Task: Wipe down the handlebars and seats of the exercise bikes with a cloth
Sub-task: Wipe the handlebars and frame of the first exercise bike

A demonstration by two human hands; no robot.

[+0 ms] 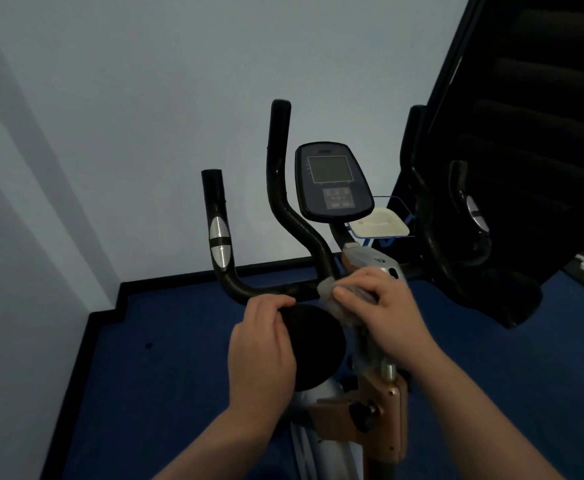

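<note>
An exercise bike stands in front of me with black handlebars (280,188) curving up on both sides of a dark console (332,181). My right hand (384,313) grips a grey cloth (332,296) and presses it against the handlebar's centre, just below the console post. My left hand (263,348) holds the edge of a round black disc (318,344) below the bar, fingers curled over its rim. Silver pulse sensors (219,244) sit on the left grip. The seat is out of view.
A pale wall is close behind the bike, and blue carpet (179,375) covers the floor. A large black machine (526,133) stands at the right. A small tray (380,225) with a white item hangs beside the console. The copper-coloured frame (377,417) is below.
</note>
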